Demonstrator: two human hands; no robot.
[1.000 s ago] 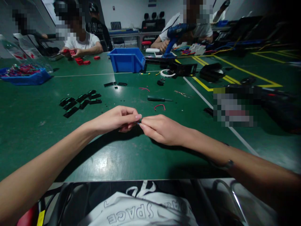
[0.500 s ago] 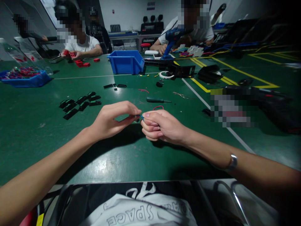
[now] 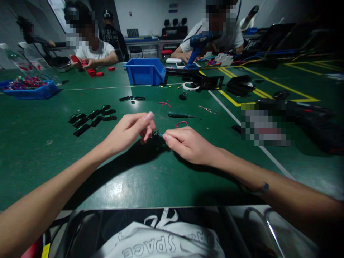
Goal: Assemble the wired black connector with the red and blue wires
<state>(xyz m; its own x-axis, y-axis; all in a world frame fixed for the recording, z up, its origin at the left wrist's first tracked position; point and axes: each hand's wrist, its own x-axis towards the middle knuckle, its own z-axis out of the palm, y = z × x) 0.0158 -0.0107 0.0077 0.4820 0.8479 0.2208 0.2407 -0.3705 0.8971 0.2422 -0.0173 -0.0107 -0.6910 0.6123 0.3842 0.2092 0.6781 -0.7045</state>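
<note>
My right hand (image 3: 189, 143) is closed, pinching a thin blue wire (image 3: 160, 134) between thumb and forefinger. At the wire's left end is a small dark green part (image 3: 155, 133), too small to make out fully. My left hand (image 3: 135, 127) is right beside that part, its thumb raised apart from the loosely bent fingers. Whether a fingertip touches the part is hard to see. A red wire (image 3: 182, 123) loops out just behind my right hand. Beyond it lies a screwdriver (image 3: 178, 115) with a dark green handle.
Several black pieces with green tops (image 3: 92, 118) lie at left. Farther back are a blue bin (image 3: 145, 71), a blue tray (image 3: 34, 91) of coloured wires, a white ring (image 3: 190, 86) and a blue power drill (image 3: 195, 50). Across the table a person (image 3: 95, 52) handles red blocks.
My left thumb has lifted off and the left fingers have loosened, uncovering the green part. My right hand still pinches the blue wire, its fingers now turned more out of view.
</note>
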